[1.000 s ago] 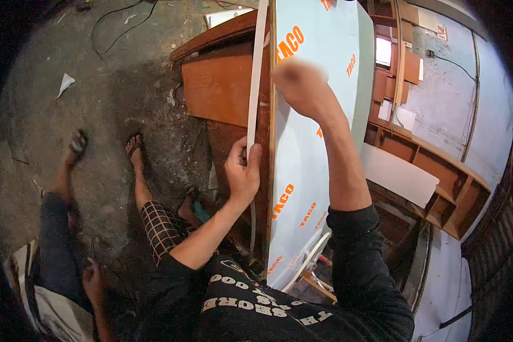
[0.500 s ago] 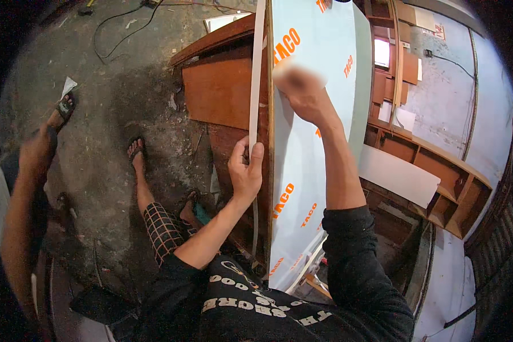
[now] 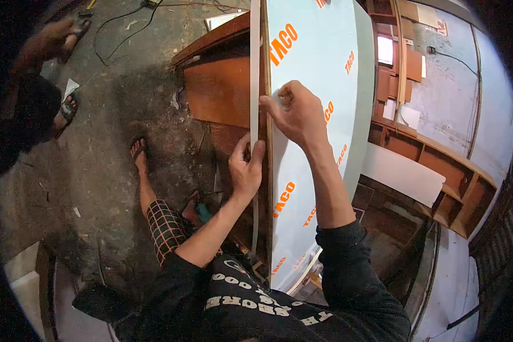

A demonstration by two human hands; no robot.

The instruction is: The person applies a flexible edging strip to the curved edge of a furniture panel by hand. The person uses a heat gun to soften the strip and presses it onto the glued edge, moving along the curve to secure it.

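A long panel (image 3: pixel 296 171) covered in pale blue film with orange print stands before me, its bare wooden edge facing left. Along that edge runs a narrow white edging strip (image 3: pixel 255 68). My left hand (image 3: pixel 247 171) pinches the strip between thumb and fingers, partway down its length. Farther up, my right hand (image 3: pixel 296 114) is over the film, its fingers loosely curled and its thumb reaching out to the panel's edge beside the strip. Nothing shows in the right hand.
Brown wooden boards (image 3: pixel 219 91) lean left of the panel. Another person's hand (image 3: pixel 60 40) is at the upper left, above a sandalled foot. A cable (image 3: pixel 119 20) lies on the floor. Wooden shelving (image 3: pixel 427 154) with a white board (image 3: pixel 402 174) stands to the right.
My right hand, blurred before, has come down and toward the panel's edge, with its thumb now at the edge. My left hand stays on the strip. The other person's arm has moved up.
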